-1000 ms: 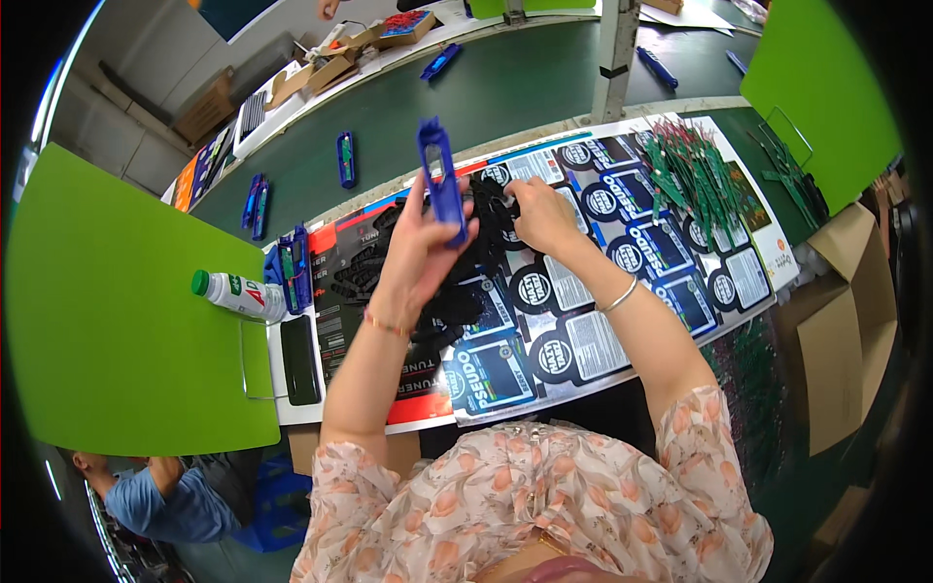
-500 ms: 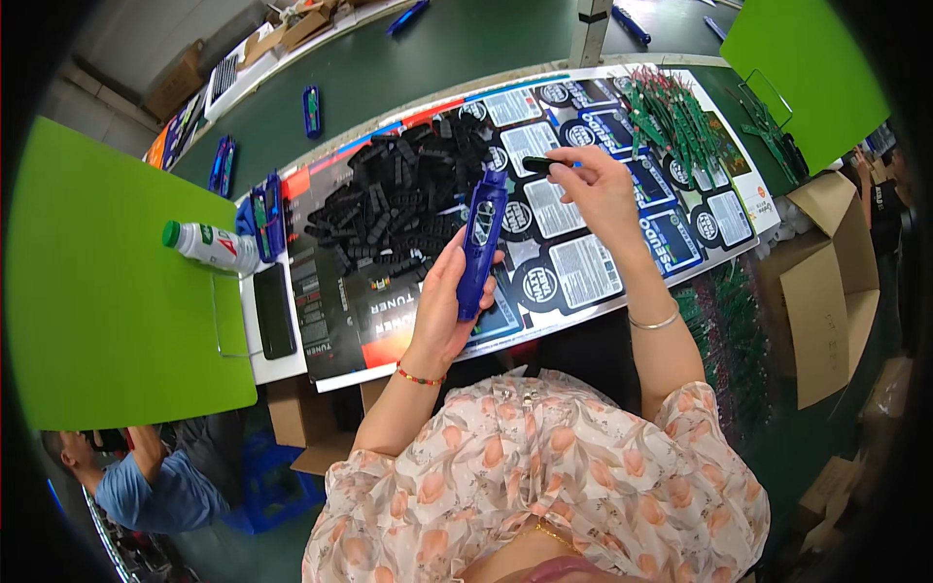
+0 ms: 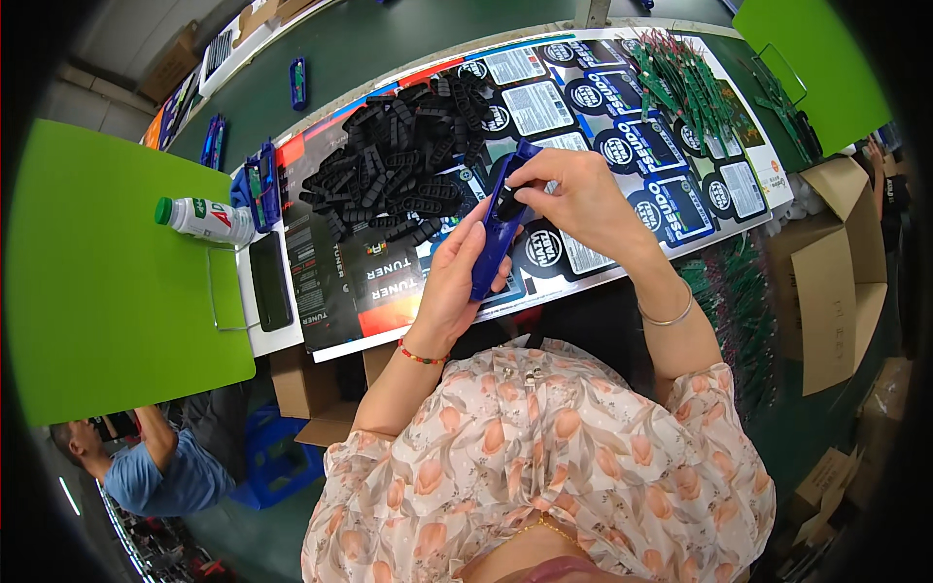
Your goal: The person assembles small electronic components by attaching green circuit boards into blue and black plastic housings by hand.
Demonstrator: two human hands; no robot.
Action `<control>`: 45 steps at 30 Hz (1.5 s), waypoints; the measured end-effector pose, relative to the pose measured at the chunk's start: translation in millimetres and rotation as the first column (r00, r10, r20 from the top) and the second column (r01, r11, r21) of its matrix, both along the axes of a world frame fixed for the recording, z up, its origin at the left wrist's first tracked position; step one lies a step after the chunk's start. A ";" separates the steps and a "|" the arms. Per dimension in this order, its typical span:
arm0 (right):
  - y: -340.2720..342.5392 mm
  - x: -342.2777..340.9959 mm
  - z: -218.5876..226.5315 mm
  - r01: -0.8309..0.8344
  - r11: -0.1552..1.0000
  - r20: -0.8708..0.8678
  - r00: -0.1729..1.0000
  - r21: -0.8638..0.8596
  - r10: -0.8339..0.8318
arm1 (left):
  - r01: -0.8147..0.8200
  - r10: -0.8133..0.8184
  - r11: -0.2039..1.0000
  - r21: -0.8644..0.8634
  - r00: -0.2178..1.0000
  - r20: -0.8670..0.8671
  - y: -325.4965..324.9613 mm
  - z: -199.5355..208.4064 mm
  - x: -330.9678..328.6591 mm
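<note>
My left hand (image 3: 453, 277) is wrapped round a long blue plastic housing (image 3: 494, 255), tilted with its top end to the right. My right hand (image 3: 585, 202) pinches a small black plastic piece (image 3: 506, 203) against the opening in the upper part of that housing; fingers partly cover it, so how deep it sits cannot be seen. Just beyond my left hand lies a heap of similar black pieces (image 3: 394, 160). Printed sheets (image 3: 544, 107) with black and blue label shapes cover the table under both hands.
Green circuit boards with wires (image 3: 685, 92) are piled at the far right. At the left are a white bottle with green cap (image 3: 204, 220), a dark phone-like slab (image 3: 270, 282) and blue housings (image 3: 262, 189). Green panels (image 3: 126, 282) flank the table. An open carton (image 3: 826, 291) stands right; a co-worker (image 3: 160, 476) is lower left.
My right hand has come left and down, bringing the black piece from above the sheets onto the blue housing. The housing has tilted further to the right in my left hand.
</note>
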State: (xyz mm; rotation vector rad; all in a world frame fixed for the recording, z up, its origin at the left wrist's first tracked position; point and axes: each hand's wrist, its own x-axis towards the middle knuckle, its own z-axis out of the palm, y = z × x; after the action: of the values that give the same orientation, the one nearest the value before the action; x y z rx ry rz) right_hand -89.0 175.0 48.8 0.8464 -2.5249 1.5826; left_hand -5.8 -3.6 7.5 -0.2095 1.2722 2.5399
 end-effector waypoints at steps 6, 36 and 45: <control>-9.5 10.1 1.4 0.091 0.996 -0.065 0.994 0.016 -0.090 | -0.007 0.006 0.999 -0.034 1.000 -0.008 -0.7 -1.5 1.1; 124.7 -151.3 -48.1 0.837 0.443 -0.592 0.542 0.321 -0.596 | -0.001 0.001 1.000 -0.003 1.000 0.007 2.3 -6.0 -12.3; 120.9 -157.5 -49.7 0.717 0.372 -0.508 0.687 0.590 -0.519 | -0.026 0.025 0.998 0.054 0.999 0.030 -1.5 -2.2 -10.0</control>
State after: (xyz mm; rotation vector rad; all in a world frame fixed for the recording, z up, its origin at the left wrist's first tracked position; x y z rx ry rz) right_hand -246.6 295.9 -0.9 -0.0380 -2.7484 0.1120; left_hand -15.8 -5.2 5.3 -0.2517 1.1950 2.5796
